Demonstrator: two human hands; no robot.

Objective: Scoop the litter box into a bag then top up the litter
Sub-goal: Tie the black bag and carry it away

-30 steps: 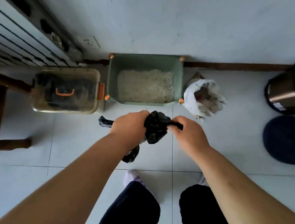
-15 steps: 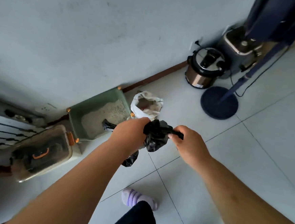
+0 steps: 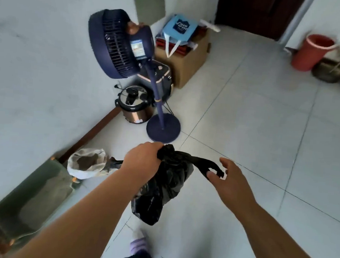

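Note:
A black plastic bag (image 3: pixel 160 191) hangs full in mid-air over the tiled floor. My left hand (image 3: pixel 142 161) is shut on its gathered neck. One black bag handle stretches right to my right hand (image 3: pixel 228 180), whose fingers are spread with the handle's end by the fingertips. The green litter box (image 3: pixel 35 195) lies blurred at the lower left against the wall. A white litter sack (image 3: pixel 85 165) stands open beside it, left of my left hand.
A dark blue standing fan (image 3: pixel 129 64) and a steel cooker (image 3: pixel 134 105) stand by the wall ahead. A cardboard box (image 3: pixel 186 59) with bags sits behind them. A red bucket (image 3: pixel 311 52) and a broom stand at the far right. My socked foot (image 3: pixel 138 244) is below.
The view has swung right, away from the litter box toward the fan and doorway. My right hand has opened and moved right, drawing out a bag handle. The bag now hangs lower.

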